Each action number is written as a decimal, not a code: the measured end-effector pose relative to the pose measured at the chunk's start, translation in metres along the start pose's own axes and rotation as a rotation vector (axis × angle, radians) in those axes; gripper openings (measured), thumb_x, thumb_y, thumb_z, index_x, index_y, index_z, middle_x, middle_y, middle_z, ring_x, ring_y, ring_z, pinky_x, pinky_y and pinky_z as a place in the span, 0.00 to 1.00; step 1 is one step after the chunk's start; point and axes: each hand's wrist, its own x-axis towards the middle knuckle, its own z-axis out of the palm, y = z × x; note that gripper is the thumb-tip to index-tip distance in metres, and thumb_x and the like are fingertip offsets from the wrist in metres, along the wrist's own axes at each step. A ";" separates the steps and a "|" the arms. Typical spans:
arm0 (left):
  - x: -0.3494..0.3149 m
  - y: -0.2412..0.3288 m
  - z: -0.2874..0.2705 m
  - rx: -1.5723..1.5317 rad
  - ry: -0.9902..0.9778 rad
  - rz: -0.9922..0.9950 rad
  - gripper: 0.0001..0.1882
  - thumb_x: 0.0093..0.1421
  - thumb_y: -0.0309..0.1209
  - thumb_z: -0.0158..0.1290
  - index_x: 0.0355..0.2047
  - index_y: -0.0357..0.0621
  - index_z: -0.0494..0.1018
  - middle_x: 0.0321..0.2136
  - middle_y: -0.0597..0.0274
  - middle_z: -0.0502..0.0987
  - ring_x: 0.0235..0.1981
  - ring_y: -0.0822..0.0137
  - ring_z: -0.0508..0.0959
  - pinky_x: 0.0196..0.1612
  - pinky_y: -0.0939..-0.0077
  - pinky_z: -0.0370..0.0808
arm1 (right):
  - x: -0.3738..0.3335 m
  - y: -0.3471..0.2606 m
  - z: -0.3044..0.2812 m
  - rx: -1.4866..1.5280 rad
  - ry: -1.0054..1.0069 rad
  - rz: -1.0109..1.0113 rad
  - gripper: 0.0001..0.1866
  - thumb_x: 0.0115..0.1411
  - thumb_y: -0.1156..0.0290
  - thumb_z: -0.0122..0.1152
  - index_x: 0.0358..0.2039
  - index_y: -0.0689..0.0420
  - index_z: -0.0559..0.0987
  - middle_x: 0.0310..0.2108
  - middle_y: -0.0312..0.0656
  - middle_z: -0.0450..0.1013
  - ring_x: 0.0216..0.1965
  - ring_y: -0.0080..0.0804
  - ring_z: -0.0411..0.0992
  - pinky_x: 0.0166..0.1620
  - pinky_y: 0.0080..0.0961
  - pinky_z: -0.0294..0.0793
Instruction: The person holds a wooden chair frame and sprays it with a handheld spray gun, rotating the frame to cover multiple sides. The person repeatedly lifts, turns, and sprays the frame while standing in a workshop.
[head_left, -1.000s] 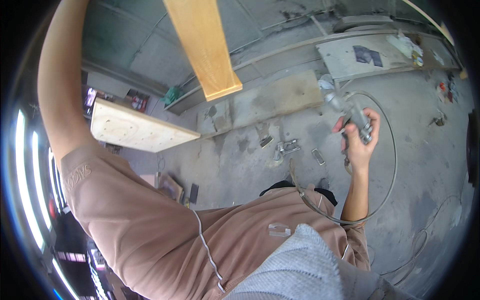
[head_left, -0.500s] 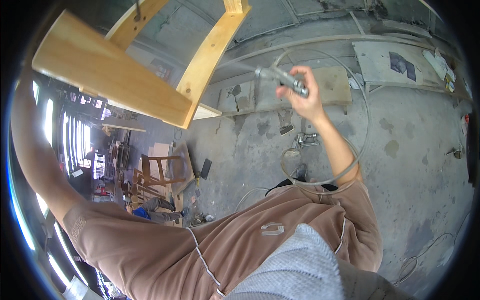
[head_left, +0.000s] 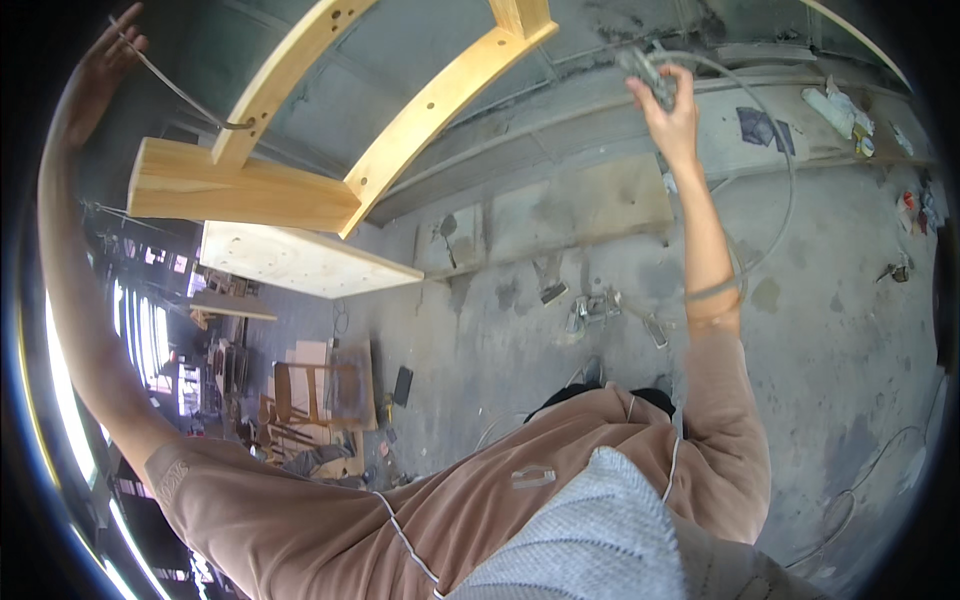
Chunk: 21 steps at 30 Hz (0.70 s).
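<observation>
My right hand [head_left: 672, 115], raised at the upper right, is closed around a metal spray gun [head_left: 650, 80]. A thin hose [head_left: 792, 170] loops from the gun down past my forearm. My left hand [head_left: 98, 70] reaches high at the far left, its fingers around the end of a thin metal hook [head_left: 180, 92]. The hook's other end sits in a hole of a light wooden furniture frame [head_left: 250, 192], which hangs at the upper left. Curved legs with dark holes rise from its flat rail. The gun is to the right of the frame, apart from it.
Behind the frame is a pale board with holes [head_left: 300, 258]. Stained boards [head_left: 590, 205] line the far wall. Another metal spray gun [head_left: 597, 308] lies on the floor. Brown chair frames [head_left: 300, 395] stand lower left, and a hose [head_left: 845, 500] lies lower right.
The wooden frame has turned and shifted, uncovering the pale board behind it. My right hand has moved up and right with the spray gun. My left hand has come into sight.
</observation>
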 end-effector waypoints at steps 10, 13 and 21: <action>0.063 -0.083 0.031 -0.079 0.209 -0.025 0.23 0.77 0.35 0.48 0.68 0.40 0.67 0.43 0.69 0.80 0.50 0.72 0.81 0.61 0.74 0.74 | -0.064 -0.061 -0.105 0.304 -0.290 0.286 0.25 0.62 0.67 0.76 0.52 0.56 0.69 0.34 0.38 0.81 0.30 0.23 0.80 0.32 0.19 0.77; 0.081 -0.101 0.045 -0.052 0.339 0.003 0.24 0.76 0.34 0.49 0.67 0.34 0.66 0.44 0.62 0.81 0.48 0.68 0.84 0.59 0.72 0.78 | -0.036 -0.072 -0.131 0.180 -0.284 0.260 0.26 0.63 0.68 0.75 0.53 0.55 0.68 0.33 0.38 0.81 0.31 0.23 0.80 0.30 0.18 0.74; 0.153 -0.153 0.057 0.077 0.512 0.036 0.22 0.76 0.34 0.49 0.66 0.41 0.70 0.43 0.64 0.85 0.41 0.70 0.86 0.52 0.76 0.81 | 0.001 -0.105 -0.158 -0.127 -0.626 -0.036 0.25 0.56 0.70 0.79 0.49 0.57 0.72 0.30 0.37 0.78 0.27 0.16 0.74 0.30 0.20 0.69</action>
